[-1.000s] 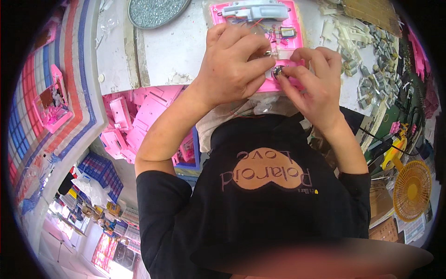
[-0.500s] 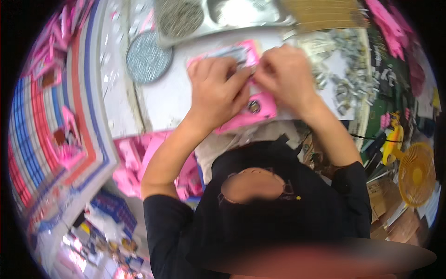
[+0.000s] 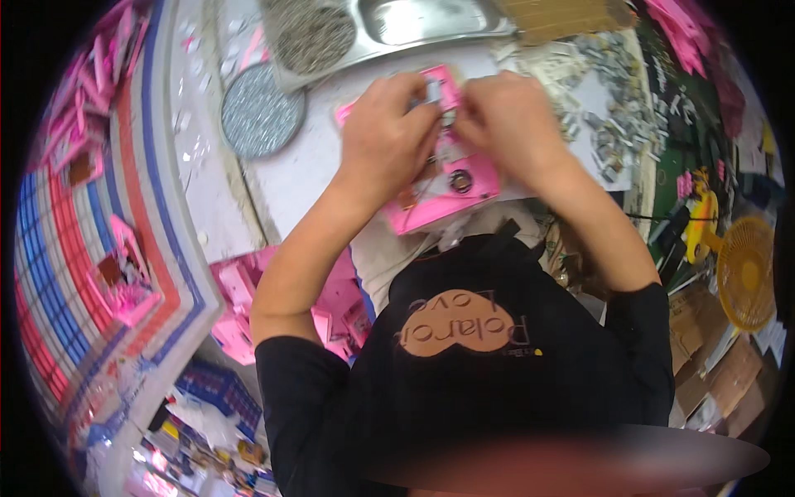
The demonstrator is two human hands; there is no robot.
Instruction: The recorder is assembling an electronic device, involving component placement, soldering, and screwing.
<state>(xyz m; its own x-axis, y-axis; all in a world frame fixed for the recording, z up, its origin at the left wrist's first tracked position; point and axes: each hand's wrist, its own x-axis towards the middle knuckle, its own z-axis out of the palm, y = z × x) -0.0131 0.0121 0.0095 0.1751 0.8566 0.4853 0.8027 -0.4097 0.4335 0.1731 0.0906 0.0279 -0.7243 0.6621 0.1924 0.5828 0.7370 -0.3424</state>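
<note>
An opened pink plastic casing (image 3: 424, 217) lies on the white worktop near its front edge, with a round metal-rimmed part (image 3: 460, 180) set in its near half. My left hand (image 3: 383, 137) rests over the casing's left side, fingers curled round it. My right hand (image 3: 515, 124) is closed in a pinch at the casing's right side; its fingertips are partly hidden. Between the two hands small silvery parts (image 3: 448, 118) show inside the casing, too small to name.
A round dish of tiny metal pieces (image 3: 263, 112) stands left, below a steel compartment tray (image 3: 431, 18). Small grey metal parts (image 3: 617, 141) are strewn at the right. Pink casings (image 3: 124, 282) lie on a striped surface at far left; a yellow fan (image 3: 745, 273) stands at far right.
The view has shifted slightly. More of the casing's near half and inside shows below my left hand, whose fingers have moved a little. My right hand stays at the casing's right side.
</note>
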